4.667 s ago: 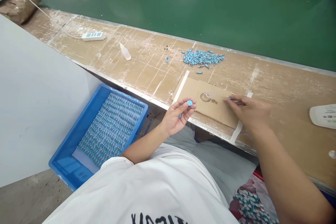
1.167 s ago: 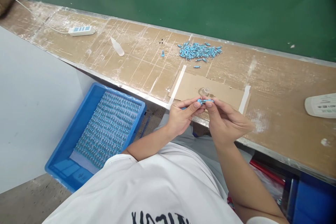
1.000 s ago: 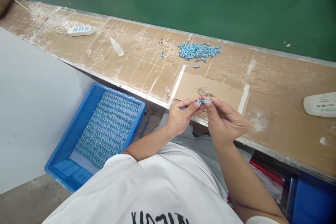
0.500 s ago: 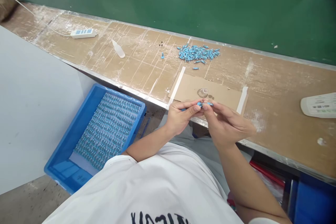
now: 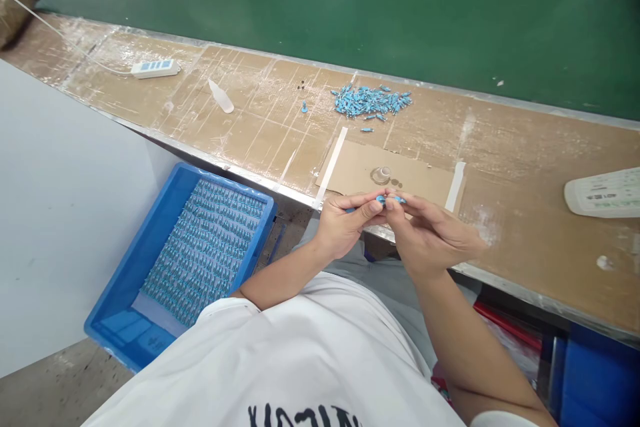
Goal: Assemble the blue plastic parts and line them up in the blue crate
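My left hand is closed in a pinch on a small blue plastic part. Against it, my right hand pinches another small blue piece. The fingertips meet over the front edge of the bench and hide most of both pieces. Just beyond them a small clear cup sits on a taped-down cardboard sheet, with dark wet spots beside it. A heap of small blue parts lies further back, with a single blue part standing to its left.
A blue tray with rows of blue parts stands low at the left. On the bench are a white dropper bottle, a power strip and a large white bottle. A green surface runs behind.
The view has shifted slightly, so the bench things appear a little further left. Both hands keep nearly the same pinch on the blue pieces.
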